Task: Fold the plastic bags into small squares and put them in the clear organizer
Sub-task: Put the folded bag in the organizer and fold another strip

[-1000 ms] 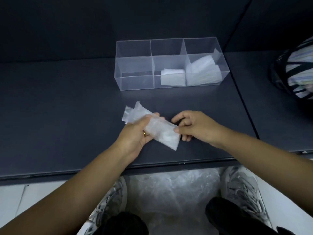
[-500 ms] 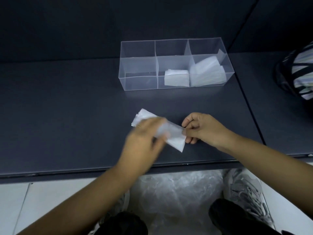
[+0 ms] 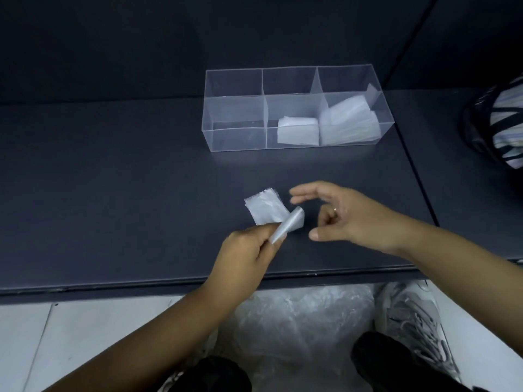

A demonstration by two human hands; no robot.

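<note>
Pinching plastic bag's [image 3: 264, 210] near end in left grip [image 3: 249, 250], curling it over on worktop [image 3: 113, 179], keeping right grip [image 3: 339, 216] open alongside. Showing folded squares [image 3: 297, 134] in clear organizer [image 3: 235, 137] already; leaving floor pile [image 3: 297, 321] waiting.

The bag's [image 3: 264, 209] near end vanishes inside the left hand's [image 3: 246, 256] pinch. The right hand's [image 3: 348, 219] fingertips are blurred. The stack [image 3: 348, 123] in the organizer's [image 3: 235, 137] right front compartment is too hazy to count. A striped thing [image 3: 503, 125] is cut by the right edge. The table [image 3: 113, 193] hides part of the plastic heap [image 3: 297, 321] below.
</note>
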